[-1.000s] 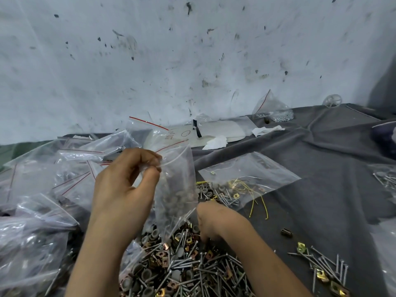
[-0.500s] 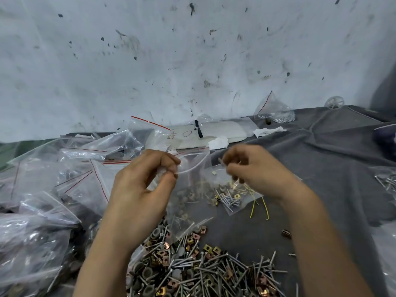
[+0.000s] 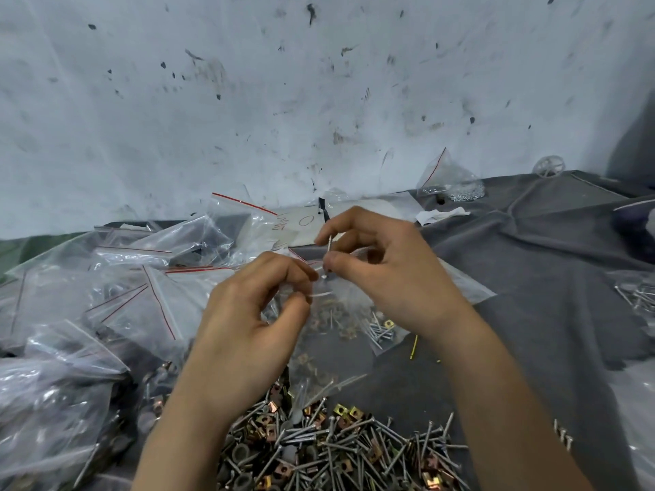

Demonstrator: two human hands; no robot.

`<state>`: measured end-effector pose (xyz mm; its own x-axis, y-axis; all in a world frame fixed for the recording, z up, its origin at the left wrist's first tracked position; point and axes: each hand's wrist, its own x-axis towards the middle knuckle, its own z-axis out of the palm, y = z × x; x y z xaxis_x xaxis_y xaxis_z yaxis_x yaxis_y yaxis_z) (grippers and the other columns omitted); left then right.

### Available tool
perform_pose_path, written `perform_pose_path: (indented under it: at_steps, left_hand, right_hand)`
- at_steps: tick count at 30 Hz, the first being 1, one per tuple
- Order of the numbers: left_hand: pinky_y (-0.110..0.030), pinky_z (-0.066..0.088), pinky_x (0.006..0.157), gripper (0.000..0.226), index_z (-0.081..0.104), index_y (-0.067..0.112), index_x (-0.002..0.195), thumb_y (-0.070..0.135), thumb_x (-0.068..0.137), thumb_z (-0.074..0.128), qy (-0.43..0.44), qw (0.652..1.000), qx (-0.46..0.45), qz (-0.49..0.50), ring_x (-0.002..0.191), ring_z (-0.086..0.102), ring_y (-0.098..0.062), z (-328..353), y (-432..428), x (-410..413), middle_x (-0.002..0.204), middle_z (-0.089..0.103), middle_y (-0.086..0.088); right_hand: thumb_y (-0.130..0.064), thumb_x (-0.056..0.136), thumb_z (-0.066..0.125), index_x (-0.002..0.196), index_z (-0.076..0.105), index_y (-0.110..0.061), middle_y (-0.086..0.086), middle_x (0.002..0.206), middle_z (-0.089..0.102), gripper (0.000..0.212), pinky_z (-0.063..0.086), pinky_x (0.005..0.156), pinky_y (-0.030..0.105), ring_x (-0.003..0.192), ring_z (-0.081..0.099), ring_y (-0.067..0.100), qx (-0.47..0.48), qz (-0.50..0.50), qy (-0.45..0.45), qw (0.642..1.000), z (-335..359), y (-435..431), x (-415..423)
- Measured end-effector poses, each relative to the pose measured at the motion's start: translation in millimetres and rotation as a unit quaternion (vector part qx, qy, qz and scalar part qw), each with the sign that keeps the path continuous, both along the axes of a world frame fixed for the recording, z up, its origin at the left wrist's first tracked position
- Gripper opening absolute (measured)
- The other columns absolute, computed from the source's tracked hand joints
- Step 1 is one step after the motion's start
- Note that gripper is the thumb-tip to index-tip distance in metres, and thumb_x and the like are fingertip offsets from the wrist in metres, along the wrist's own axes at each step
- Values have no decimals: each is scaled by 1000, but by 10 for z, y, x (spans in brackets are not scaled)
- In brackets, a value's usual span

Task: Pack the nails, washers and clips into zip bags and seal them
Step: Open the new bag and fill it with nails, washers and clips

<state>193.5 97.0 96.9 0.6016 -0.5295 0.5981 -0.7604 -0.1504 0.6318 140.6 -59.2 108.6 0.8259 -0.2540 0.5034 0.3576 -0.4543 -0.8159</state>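
- The left hand pinches the rim of the zip bag, lifting it off the surface. I'd keep that lip pulled wide.
- The nail is nearly upright at the bag's 12 o'clock, pinched in the right hand. I'd drop it straight in.
- The loose pile waits at 6 o'clock.
- Half a second back, the right hand was out at 3 o'clock; now it's over the mouth.

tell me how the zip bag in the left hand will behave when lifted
The zip bag is thin, creased film pinched by the left hand, so probably floppy. The clips and nails visible inside likely weigh its bottom down. Nail points might pierce it.
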Motion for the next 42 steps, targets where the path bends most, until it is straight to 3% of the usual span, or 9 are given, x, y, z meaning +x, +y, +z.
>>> perform_pose_path:
  at_steps: [8,12,16,20,25,30,34,39,42]
  left_hand:
    - [-40,49,80,21,58,21,73,35,71,43,-5,1000,4,0,92,61,-12,9,-1,-9,89,64,10]
    - [-41,50,84,20,59,22,75,36,72,44,4,1000,-9,-1,92,62,-13,3,6,-7,91,65,11]
    - [-43,51,85,20,60,24,77,38,73,46,11,999,-38,18,93,64,-13,-1,35,29,93,66,13]
    - [-35,51,83,17,62,24,79,35,75,50,17,996,-50,67,90,64,-9,-11,50,72,93,68,15]
    - [-13,43,74,13,63,27,74,27,74,50,73,983,-88,141,86,63,4,-35,83,159,86,69,19]
    - [0,40,65,21,64,27,72,12,85,57,79,976,-117,168,78,62,5,-45,131,183,86,70,17]
    - [0,41,67,11,65,24,73,22,78,56,89,974,-125,167,78,62,6,-17,128,161,84,71,16]
    - [0,40,63,27,64,25,71,5,87,56,88,976,-117,163,75,61,6,-17,140,169,83,71,15]
    - [1,39,60,26,65,25,72,7,88,57,91,977,-112,158,72,60,7,-19,132,163,84,70,18]
  right_hand:
    - [-13,82,69,79,72,-28,-12,72,68,16,41,67,8,74,62,-3,-25,4,31,999,6,-23,-17]
    - [-25,85,68,105,67,-35,-17,80,64,23,41,72,11,87,59,-3,16,-15,9,1000,-5,-43,4]
    - [-16,92,58,106,64,-31,-9,89,64,21,48,60,13,76,60,-2,80,-102,12,992,-89,-177,63]
    - [-1,91,49,78,60,-24,5,87,66,28,50,57,25,72,62,17,-37,-111,245,962,-422,-254,240]
    - [1,87,60,75,62,-8,10,75,62,15,53,60,30,58,57,17,-94,67,484,867,-946,-110,478]
    - [-3,81,70,90,60,-6,5,73,62,14,52,56,26,55,56,14,-49,100,437,892,-1013,23,552]
    - [-2,80,71,96,64,-4,4,80,61,17,49,56,23,61,55,14,-144,89,417,893,-1017,114,570]
    - [-3,80,71,89,68,-3,13,94,70,9,51,74,28,78,61,17,-182,76,381,903,-1033,126,603]
    - [-8,79,74,97,68,-4,12,103,67,20,51,83,31,94,62,23,-196,71,373,904,-1045,116,608]
